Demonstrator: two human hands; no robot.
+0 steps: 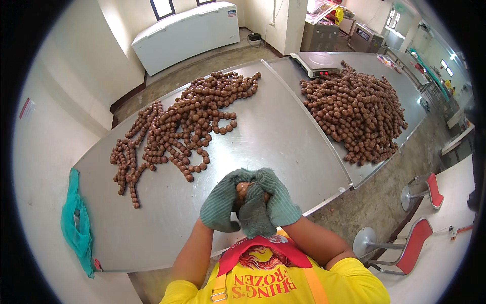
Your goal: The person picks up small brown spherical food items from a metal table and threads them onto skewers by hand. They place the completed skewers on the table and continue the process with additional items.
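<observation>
Close to my chest, over the table's near edge, my left hand (221,203) and my right hand (281,198) meet in grey-green knit gloves. Both are closed around a small bunch of round brown sausage links (243,189), of which only a little shows between the gloves. A darker grey piece of knit fabric (255,215) hangs between the hands; I cannot tell whether it is part of a glove. Beyond my hands, strings of round sausage links (190,119) lie loosely spread on the metal table (276,134).
A large heap of linked sausages (357,114) covers the right-hand table, beside a weighing scale (318,63). Teal netting (76,218) hangs at the left edge. A white chest freezer (187,35) stands behind. Red-seated stools (415,245) are at right; a person (335,15) is far back.
</observation>
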